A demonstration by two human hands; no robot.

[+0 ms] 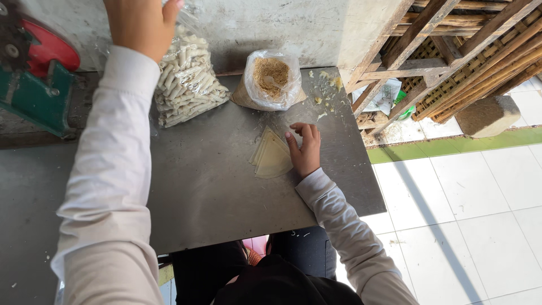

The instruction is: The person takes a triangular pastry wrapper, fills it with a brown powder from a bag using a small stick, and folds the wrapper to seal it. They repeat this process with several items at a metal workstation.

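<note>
Just wrapper stack [272,155], apex toward wall.

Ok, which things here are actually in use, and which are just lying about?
In use:
- wrapper stack, under the right hand
- bag of rolled pieces, by the left hand
- bag of crumbly filling

Lying about:
- green and red machine
- bamboo racks
- stone block

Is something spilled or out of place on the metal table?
Yes. Pale crumbs lie scattered on the grey metal table, right of the open clear plastic bag of brown filling. They look spilled.
</note>
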